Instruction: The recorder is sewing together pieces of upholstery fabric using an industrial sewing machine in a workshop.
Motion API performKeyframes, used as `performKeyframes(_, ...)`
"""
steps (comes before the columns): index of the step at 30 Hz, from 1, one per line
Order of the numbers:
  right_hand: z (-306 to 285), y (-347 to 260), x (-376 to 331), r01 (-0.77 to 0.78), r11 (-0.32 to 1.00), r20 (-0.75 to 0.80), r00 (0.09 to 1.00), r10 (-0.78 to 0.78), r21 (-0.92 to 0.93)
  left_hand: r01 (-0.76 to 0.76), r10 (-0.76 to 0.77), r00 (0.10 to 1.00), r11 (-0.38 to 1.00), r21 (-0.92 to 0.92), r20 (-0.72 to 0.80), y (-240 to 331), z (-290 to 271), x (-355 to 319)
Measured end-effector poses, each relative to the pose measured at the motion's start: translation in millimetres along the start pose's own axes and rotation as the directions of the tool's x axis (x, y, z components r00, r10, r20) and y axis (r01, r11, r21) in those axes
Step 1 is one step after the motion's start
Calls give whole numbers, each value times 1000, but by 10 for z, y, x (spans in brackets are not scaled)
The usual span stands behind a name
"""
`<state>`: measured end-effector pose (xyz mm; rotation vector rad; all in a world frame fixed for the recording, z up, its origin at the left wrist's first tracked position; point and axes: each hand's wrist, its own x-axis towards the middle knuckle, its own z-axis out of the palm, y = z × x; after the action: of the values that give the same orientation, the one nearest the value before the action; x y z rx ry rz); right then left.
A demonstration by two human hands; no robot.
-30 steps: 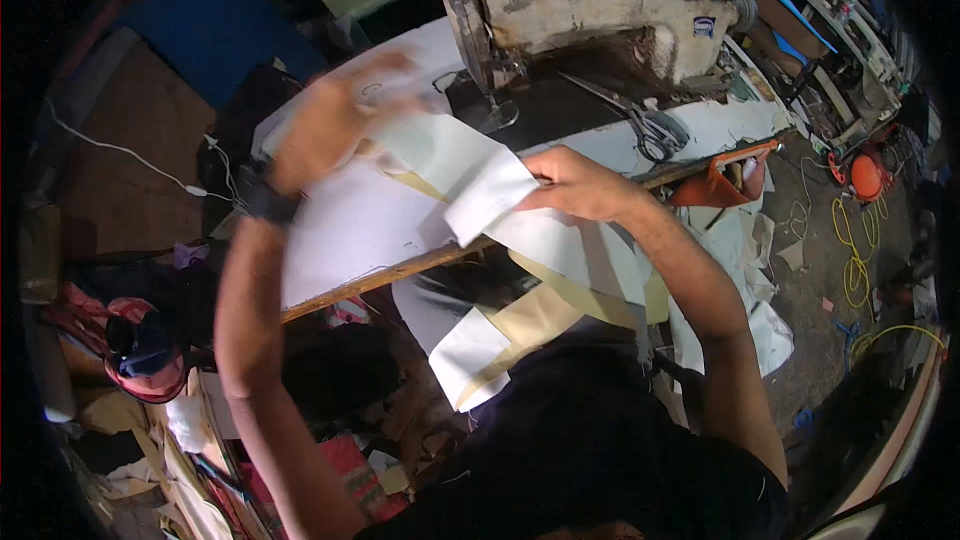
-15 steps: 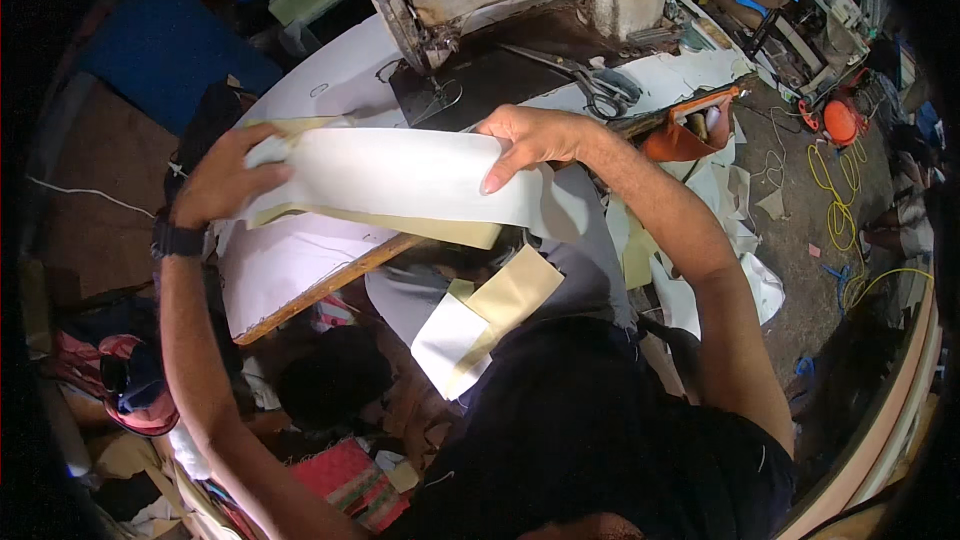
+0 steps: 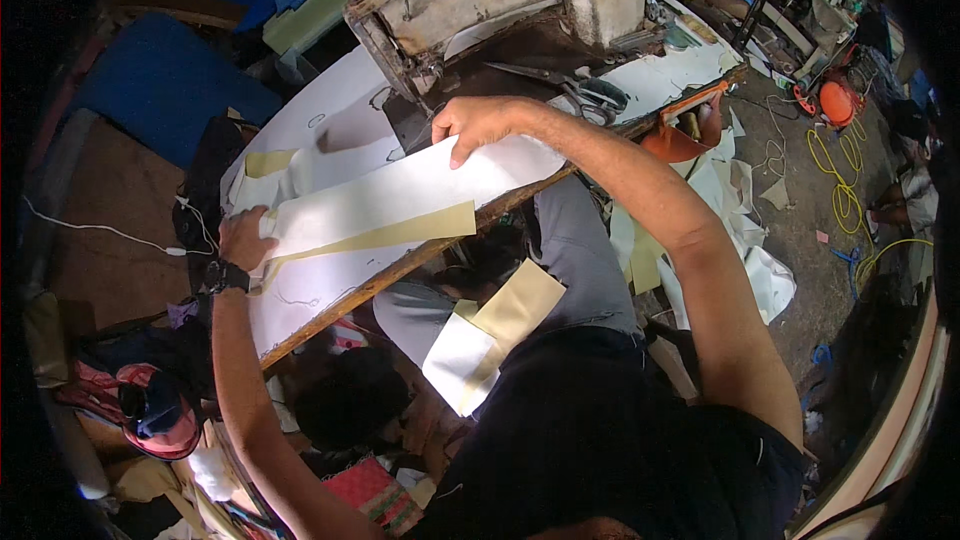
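A long white strip of sheet material (image 3: 370, 190) lies across the white sewing table, over a pale yellow strip (image 3: 400, 230) that shows along its near edge. My left hand (image 3: 243, 240) is closed at the left end of the white strip, its fingers partly hidden. Toward the strip's right end, my right hand (image 3: 480, 127) grips the far edge, thumb on top and the other fingers curled. Just beyond that hand stands a worn sewing machine (image 3: 510, 0). Black-handled scissors (image 3: 590, 95) lie in front of the machine's base.
White and yellow pieces (image 3: 490, 345) rest on my lap. The table's wooden edge (image 3: 370, 295) runs between me and the strip. An orange pouch (image 3: 690, 135) hangs at the table's right, above scraps (image 3: 735, 230). A yellow cord (image 3: 840, 175) lies on the floor.
The strips have come down from a raised, curved position onto the table, now slanting with their left end nearer me. My left hand moved nearer and rightward; my right hand shifted left.
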<state>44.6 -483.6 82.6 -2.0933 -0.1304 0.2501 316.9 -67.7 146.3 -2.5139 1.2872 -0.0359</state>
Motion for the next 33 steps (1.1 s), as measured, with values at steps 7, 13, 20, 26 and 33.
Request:
performKeyframes(7,-6,47,-81,61,992,-53,997,-55,112,-321,219,947,662,-677,-235,1679,-579,239)
performKeyframes(13,-155,-200,-193,41,993,15,999,-40,-111,-538,352,843,567,-624,-407,2596,-595,419)
performKeyframes(20,-97,-216,-452,188,958,-182,972,-150,218,-512,336,856,432,-743,-394,2695,-516,532)
performKeyframes(26,-40,-398,-422,204,976,-146,971,-192,71,-328,316,925,387,-862,-211,2428,-744,300)
performKeyframes(33,241,-178,-751,175,947,-214,970,-118,268,-206,255,964,553,-807,-71,2193,-671,-92)
